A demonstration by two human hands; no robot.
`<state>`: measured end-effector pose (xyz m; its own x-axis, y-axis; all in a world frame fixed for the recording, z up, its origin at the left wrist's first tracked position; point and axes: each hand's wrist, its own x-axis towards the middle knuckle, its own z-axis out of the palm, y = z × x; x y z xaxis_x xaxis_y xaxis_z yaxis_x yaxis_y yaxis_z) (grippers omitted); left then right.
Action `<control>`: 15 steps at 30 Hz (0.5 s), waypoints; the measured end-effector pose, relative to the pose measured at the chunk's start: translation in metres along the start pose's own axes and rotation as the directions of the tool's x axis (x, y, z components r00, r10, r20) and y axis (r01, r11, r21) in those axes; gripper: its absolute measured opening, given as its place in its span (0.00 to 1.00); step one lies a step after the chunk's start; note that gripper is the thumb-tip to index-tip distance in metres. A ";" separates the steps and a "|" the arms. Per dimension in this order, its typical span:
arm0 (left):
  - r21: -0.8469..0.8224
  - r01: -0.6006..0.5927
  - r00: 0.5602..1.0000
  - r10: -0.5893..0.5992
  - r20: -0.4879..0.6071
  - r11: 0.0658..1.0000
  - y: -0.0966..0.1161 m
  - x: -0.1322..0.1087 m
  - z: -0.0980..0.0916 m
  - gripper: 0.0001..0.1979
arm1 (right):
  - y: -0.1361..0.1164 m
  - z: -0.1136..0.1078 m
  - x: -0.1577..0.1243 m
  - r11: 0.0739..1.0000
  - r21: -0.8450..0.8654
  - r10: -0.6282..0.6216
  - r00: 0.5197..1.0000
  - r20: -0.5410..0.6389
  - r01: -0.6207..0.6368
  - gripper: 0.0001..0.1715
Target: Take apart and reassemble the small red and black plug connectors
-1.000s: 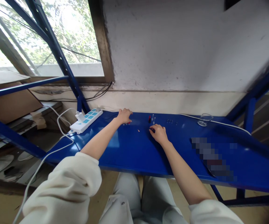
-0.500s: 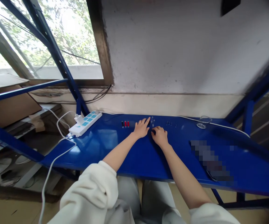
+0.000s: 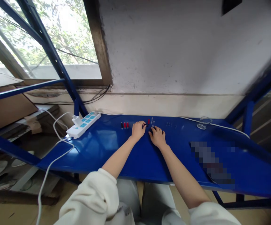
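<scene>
My left hand is over the blue table, its fingers bent together around a small dark piece at the fingertips. The piece is too small to make out in detail. To its right, my right hand rests palm down with the fingers apart, and I see nothing held in it. Just beyond the hands stand a small red cylinder and small clear tubes. Left of my left hand is a short row with a black cylinder and two red cylinders.
A white power strip with a plug and cable lies at the table's left end. Several tiny clear pieces are right of my hands. Farther right are a clear round container and a blurred-out dark flat object.
My left hand has drawn back slightly and its spread fingers have closed on the dark piece. My right hand's fingers have opened out. The red cylinder beyond the hands now shows.
</scene>
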<state>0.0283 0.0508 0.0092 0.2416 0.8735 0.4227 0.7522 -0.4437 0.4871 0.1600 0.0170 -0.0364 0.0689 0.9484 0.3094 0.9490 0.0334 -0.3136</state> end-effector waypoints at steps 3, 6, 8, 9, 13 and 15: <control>-0.210 0.050 0.993 -0.071 -0.093 0.976 -0.010 -0.013 -0.006 0.08 | -0.001 0.003 0.004 1.000 0.004 0.010 1.000 0.022 -0.011 0.26; -0.363 0.087 0.975 -0.154 -0.159 0.928 -0.016 -0.028 -0.009 0.09 | -0.001 0.005 0.007 1.000 0.012 0.016 0.998 0.057 -0.017 0.27; -0.415 0.093 0.967 -0.181 -0.178 0.905 -0.016 -0.037 -0.010 0.09 | -0.001 0.005 0.009 1.000 0.014 0.018 0.997 0.072 -0.020 0.28; -0.430 0.090 0.967 -0.183 -0.180 0.898 -0.015 -0.040 -0.010 0.09 | -0.001 0.006 0.009 1.000 0.013 0.019 0.997 0.076 -0.020 0.28; -0.468 0.088 0.967 -0.188 -0.171 0.879 -0.009 -0.044 -0.011 0.09 | -0.001 0.006 0.009 1.000 -0.002 0.015 0.998 0.062 -0.015 0.27; -0.497 0.100 0.963 -0.209 -0.169 0.862 -0.009 -0.043 -0.010 0.09 | -0.001 0.004 0.007 1.000 0.003 0.000 0.999 0.035 0.000 0.25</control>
<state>0.0046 0.0149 -0.0057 -0.0280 0.9004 0.4341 0.3681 -0.3944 0.8420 0.1579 0.0253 -0.0377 0.0584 0.9588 0.2779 0.9479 0.0340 -0.3166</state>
